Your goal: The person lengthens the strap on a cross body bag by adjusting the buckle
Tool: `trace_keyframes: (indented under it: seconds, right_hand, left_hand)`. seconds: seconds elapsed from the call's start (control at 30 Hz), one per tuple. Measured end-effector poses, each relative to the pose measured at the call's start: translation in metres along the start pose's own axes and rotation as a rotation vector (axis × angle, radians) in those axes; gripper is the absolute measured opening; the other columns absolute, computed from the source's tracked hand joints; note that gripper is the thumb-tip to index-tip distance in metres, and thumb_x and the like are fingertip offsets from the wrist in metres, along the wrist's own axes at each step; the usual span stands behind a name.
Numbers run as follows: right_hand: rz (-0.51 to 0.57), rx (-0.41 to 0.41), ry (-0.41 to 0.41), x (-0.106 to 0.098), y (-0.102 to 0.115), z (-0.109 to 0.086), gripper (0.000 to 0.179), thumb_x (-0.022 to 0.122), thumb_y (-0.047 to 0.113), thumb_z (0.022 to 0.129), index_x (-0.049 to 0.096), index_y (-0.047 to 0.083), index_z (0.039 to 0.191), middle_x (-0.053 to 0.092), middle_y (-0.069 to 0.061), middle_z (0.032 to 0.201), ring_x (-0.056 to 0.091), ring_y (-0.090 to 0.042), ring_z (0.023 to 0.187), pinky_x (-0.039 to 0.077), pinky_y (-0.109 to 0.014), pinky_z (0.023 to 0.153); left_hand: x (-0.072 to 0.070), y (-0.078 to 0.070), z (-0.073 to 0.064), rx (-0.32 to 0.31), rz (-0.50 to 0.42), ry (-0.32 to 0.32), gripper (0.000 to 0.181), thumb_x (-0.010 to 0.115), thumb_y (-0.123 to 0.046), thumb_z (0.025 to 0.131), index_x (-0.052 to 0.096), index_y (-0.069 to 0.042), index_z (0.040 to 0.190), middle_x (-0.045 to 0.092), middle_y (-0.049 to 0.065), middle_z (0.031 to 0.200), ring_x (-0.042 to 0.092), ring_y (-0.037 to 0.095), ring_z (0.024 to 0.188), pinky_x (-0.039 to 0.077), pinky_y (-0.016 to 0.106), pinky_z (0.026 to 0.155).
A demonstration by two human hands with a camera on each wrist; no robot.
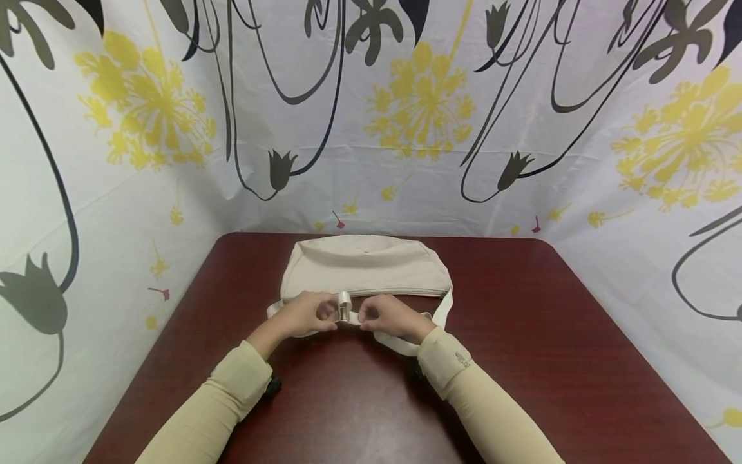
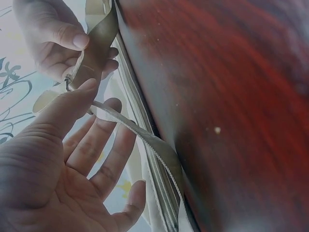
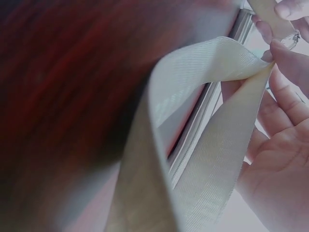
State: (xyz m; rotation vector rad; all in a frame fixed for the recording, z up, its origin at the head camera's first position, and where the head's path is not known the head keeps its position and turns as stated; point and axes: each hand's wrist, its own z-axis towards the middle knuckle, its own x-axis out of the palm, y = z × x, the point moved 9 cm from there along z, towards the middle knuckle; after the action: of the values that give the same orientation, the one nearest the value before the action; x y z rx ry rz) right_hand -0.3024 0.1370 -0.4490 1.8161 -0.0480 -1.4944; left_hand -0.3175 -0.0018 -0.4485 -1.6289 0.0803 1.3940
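Observation:
A cream fabric shoulder bag (image 1: 365, 265) lies on the table with its zipped edge toward me. Its webbing strap (image 1: 400, 345) loops in front of it. At a small metal buckle (image 1: 344, 309), a short length of strap stands up between my hands. My left hand (image 1: 304, 314) pinches the strap just left of the buckle; in the left wrist view the thumb (image 2: 72, 108) presses it against the fingers. From the other side my right hand (image 1: 394, 318) pinches the strap, which folds into a broad loop (image 3: 212, 145) in the right wrist view.
The dark red-brown table (image 1: 556, 348) has rounded far corners. A patterned white cloth (image 1: 417, 193) hangs behind it and along both sides. The bag's zipper (image 2: 157, 179) runs close beside the strap.

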Motion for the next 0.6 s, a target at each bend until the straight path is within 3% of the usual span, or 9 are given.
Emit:
trace_keyframes:
  seconds: [0.6]
  right_hand:
    - [0.000,-0.004,0.009,-0.0018,0.0004,-0.0038,0.009,0.076,0.012,0.091,0.069,0.016,0.087,0.065,0.010,0.084,0.057,-0.010,0.081,0.047,-0.031,0.080]
  left_hand:
    - [-0.0002,-0.0022,-0.0007,0.016,0.019,-0.005,0.034,0.083,-0.014,0.083,0.069,-0.010,0.114,0.073,0.001,0.097,0.066,0.012,0.085,0.053,0.028,0.076]
